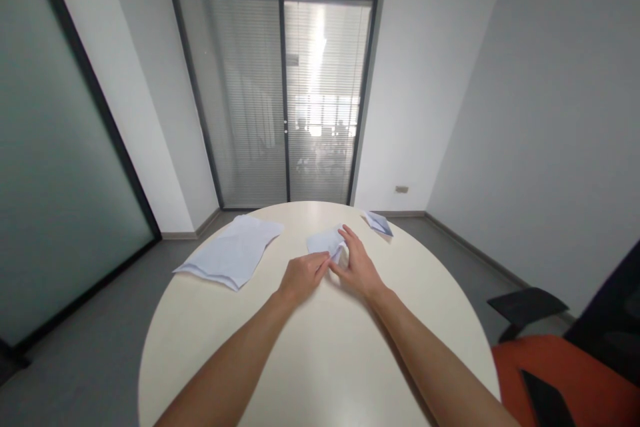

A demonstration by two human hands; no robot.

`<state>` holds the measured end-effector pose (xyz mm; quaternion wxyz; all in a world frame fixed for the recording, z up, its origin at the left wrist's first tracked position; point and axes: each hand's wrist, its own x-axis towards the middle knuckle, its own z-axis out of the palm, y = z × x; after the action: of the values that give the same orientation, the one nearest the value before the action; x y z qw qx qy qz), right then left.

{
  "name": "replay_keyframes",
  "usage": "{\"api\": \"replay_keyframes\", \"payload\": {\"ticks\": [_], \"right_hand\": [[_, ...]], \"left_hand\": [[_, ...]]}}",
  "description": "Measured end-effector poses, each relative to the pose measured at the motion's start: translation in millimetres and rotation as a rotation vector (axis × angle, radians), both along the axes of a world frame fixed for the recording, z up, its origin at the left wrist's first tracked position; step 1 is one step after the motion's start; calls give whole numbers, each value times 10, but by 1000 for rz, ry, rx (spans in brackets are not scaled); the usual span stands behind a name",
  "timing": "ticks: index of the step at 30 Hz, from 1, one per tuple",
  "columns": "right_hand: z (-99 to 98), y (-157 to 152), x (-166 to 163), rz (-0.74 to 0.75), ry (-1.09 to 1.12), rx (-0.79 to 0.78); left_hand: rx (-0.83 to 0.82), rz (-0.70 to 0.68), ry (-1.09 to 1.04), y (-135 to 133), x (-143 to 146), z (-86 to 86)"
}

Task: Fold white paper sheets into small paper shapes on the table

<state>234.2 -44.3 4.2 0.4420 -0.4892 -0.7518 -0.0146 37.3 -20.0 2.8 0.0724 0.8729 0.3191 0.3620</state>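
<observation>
The small white paper (320, 240) lies between our two hands, over the far half of the round table (320, 353), which is the largest thing we work on. At its right stands an office chair (575, 373) with an orange seat (nobody sits in it, as far as we see). On the left part of the table, well apart from our hands, are larger white sheets (235, 250), lying nearly flat, more than one edge showing along the near side.

Our right hand (359, 269) is fairly wide, its fingers spread over the paper's right side and its thumb at the near edge; whether it grips, we cannot tell. Our left hand (301, 277) is narrow, fingertips drawn together on the near edge, seemingly pinching it, close by the right thumb.

The paper's near right part looks raised, so we judge the folding partway along; what creases remain is hidden by our fingers. Near the far right rim rests a folded piece (379, 223), perhaps done already, while the larger sheets look unfolded.
</observation>
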Motion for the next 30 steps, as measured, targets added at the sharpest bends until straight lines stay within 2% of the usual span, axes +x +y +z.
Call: {"api": "replay_keyframes", "payload": {"ticks": [12, 16, 20, 25, 28, 30], "right_hand": [[41, 46, 90, -57, 35, 20], [20, 74, 152, -101, 80, -12], [13, 102, 216, -72, 33, -3], [20, 84, 265, -11, -84, -164], [44, 32, 248, 83, -106, -296], [71, -8, 221, 132, -105, -331]], "left_hand": [[49, 75, -68, 86, -61, -5], [62, 84, -88, 57, -84, 46], [65, 146, -48, 16, -99, 96], [-16, 305, 142, -10, -92, 109], [-96, 336, 215, -17, -76, 108], [-128, 345, 233, -19, -64, 105]]}}
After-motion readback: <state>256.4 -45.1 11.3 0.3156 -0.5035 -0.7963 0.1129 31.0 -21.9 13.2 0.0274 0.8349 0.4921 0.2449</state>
